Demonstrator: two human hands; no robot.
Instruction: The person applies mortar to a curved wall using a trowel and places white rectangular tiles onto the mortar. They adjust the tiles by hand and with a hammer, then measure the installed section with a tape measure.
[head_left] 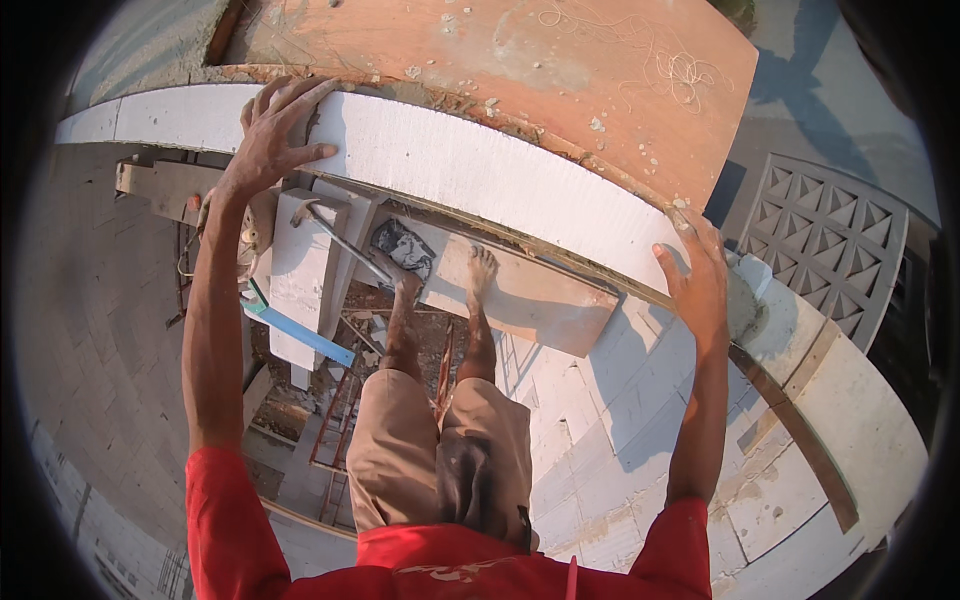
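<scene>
A long white building block [490, 160] lies across the top of a wall in front of me. My left hand [272, 135] grips its left end, fingers over the far edge and thumb on the near side. My right hand [697, 258] holds the right end, thumb apart from the fingers. Grey mortar [745, 305] lies on the wall just beyond my right hand. Below my left arm, a claw hammer [340, 240] rests across white blocks [300, 260], near a handsaw [300, 330] with a blue blade.
My bare feet stand on a plank [530, 300] high above the ground, beside a crumpled dark bag [403, 248]. An orange-brown board [620, 70] with loose string [682, 75] lies beyond the wall. Patterned vent blocks [820, 240] stand at right. Rusty metal framing [335, 430] is below.
</scene>
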